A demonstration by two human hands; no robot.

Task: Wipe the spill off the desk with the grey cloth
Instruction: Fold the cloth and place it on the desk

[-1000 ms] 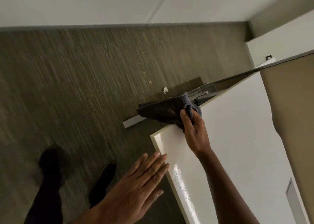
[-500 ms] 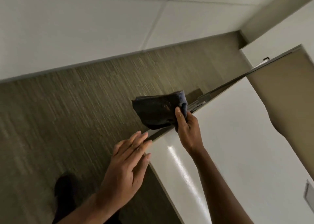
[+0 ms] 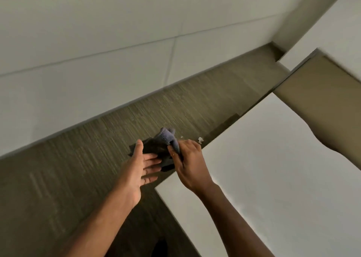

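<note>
Off the desk's near-left corner, the left hand is spread wide, palm toward the grey cloth, thumb and fingertips touching its dark hanging part. At its three o'clock, the right hand pinches the cloth's bunched top, held above the carpet. Beyond, toward twelve o'clock, stands the white wall.

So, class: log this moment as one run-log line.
right hand: grips grey cloth off desk edge | left hand: open, at cloth | spill: none visible
</note>
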